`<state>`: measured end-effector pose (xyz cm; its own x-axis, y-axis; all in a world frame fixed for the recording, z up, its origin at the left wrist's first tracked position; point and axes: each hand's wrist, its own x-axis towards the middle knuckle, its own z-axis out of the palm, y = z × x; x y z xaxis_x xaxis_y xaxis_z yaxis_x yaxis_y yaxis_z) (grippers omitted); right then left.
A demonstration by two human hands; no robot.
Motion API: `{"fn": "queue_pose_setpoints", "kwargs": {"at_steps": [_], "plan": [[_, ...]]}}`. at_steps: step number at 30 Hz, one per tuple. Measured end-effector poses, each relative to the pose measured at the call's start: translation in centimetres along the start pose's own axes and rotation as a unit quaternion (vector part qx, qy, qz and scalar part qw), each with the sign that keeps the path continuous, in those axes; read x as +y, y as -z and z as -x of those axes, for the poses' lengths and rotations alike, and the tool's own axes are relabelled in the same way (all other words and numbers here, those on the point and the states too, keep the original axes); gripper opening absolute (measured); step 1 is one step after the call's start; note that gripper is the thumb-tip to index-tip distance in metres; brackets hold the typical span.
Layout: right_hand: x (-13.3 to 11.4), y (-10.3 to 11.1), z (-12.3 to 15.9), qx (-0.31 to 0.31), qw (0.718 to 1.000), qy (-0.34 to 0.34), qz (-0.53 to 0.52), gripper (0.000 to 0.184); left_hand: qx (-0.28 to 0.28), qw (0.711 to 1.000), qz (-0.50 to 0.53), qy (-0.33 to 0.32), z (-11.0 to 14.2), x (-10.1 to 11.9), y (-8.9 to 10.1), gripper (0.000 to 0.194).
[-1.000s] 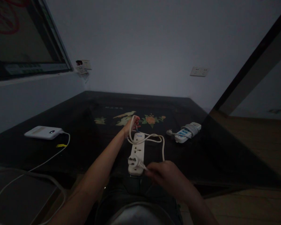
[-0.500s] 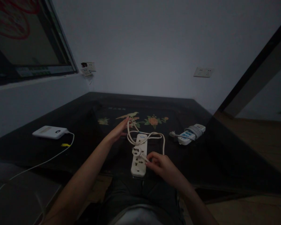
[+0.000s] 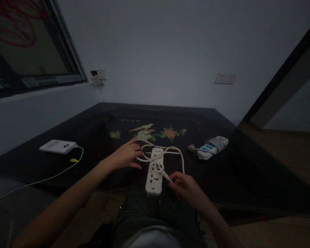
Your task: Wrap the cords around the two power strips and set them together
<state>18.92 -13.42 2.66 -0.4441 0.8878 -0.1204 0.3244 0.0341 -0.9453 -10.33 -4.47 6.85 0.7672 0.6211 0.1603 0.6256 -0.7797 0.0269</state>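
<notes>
Here's the power strip (image 3: 153,187), front middle of the desk (image 3: 222,179), its cord (image 3: 183,163) looped over the far end! Power bank (image 3: 57,146) out left, second strip (image 3: 205,155) right, wall sockets (image 3: 220,78) behind.

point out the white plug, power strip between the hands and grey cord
White plug (image 3: 160,168): head view, on its body
Power strip (image 3: 154,179): head view, on its near half
Grey cord (image 3: 217,144): head view, on its coils

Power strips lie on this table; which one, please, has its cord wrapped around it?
The blue-socketed power strip at right; the middle strip has a loosely looped cord.
</notes>
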Motion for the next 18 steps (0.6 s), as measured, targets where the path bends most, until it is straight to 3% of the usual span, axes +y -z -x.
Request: {"fn": "queue_pose_setpoints", "kwargs": {"at_steps": [5, 10, 15, 18], "plan": [[-0.8, -0.6, -0.5, -0.002, 1.0, -0.015, -0.028, 0.028, -0.042, 0.995, -0.032, 0.09, -0.9, 1.3, -1.3, 0.026], [-0.9, -0.9, -1.0, -0.005, 0.999, -0.023, -0.041, 0.03, -0.06, 0.988, 0.03, 0.136, -1.1, 1.7, -1.6, 0.031], [-0.7, -1.5, -1.6, -0.006, 0.998, -0.027, -0.051, 0.03, -0.029, 0.976, 0.182, 0.116, -1.1, 1.5, -1.9, 0.02], [-0.9, -1.7, -1.8, -0.009, 0.998, -0.033, -0.051, 0.03, -0.01, 0.938, 0.326, 0.117, -1.5, 1.7, -1.4, 0.023]]}}
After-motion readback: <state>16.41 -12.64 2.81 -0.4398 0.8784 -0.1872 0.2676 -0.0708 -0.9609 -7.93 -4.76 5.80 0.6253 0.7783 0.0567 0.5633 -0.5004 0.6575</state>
